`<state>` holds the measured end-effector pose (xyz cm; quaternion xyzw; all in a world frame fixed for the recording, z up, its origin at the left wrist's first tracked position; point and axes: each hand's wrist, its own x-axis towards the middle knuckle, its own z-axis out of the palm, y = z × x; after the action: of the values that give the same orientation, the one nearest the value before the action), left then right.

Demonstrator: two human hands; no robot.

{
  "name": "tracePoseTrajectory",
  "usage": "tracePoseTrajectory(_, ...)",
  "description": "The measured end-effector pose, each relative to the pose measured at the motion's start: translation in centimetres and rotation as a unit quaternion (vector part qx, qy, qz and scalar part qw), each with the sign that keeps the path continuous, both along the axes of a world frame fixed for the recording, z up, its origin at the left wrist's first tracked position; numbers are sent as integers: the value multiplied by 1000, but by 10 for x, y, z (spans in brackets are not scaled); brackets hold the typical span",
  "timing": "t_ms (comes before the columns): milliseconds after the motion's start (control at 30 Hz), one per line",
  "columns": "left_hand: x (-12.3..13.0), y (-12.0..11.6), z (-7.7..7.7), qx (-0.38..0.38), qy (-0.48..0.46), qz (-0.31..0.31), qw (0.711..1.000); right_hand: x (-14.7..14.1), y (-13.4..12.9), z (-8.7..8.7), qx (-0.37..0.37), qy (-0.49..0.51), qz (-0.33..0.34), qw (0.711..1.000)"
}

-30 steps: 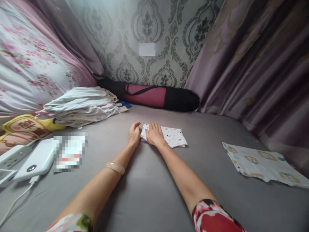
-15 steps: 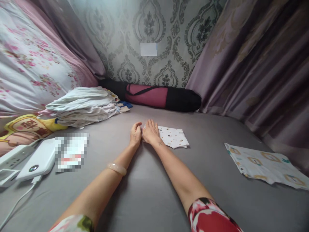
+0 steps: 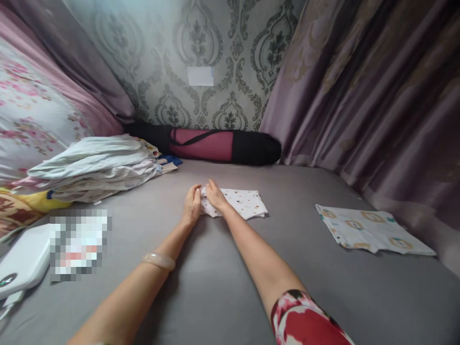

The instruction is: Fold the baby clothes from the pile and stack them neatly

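Observation:
A small folded white cloth [image 3: 244, 201] with tiny dark and tan prints lies flat on the grey sheet [image 3: 215, 278]. My left hand [image 3: 193, 205] is at the cloth's left edge, on its side, fingers bent together; whether they pinch the edge is hidden. My right hand [image 3: 214, 195] rests on the left part of the cloth, palm down, with its fingers stretched forward. Both hands are close to each other. Farther right lies another folded white cloth [image 3: 377, 230] with orange and green prints.
A heap of pale clothes [image 3: 97, 163] lies at the left, near a yellow printed item [image 3: 39, 201]. A white power bank [image 3: 30, 256] with a cable is at the lower left, beside a blurred packet [image 3: 81, 244]. A black and maroon bag [image 3: 204, 144] lies along the wall.
The view has turned slightly to the right. My right hand has shifted back from the left edge, and more of the small cloth shows between my hands.

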<state>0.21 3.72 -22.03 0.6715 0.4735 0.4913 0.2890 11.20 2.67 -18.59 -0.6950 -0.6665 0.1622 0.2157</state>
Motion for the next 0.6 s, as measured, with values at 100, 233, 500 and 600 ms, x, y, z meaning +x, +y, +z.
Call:
tracePoseTrajectory(100,4,-9,3,59,91,-7,994,31,-15,7,44,-36,-15,998)
tracePoseTrajectory(233,13,-24,6,173,216,-48,960,63,-46,7,36,-116,7,993)
tracePoseTrajectory(500,20,-24,0,177,341,-116,916,63,-63,-12,13,-147,11,989)
tracePoseTrajectory(600,20,-20,-4,139,360,-132,913,61,-62,-14,16,-144,3,989)
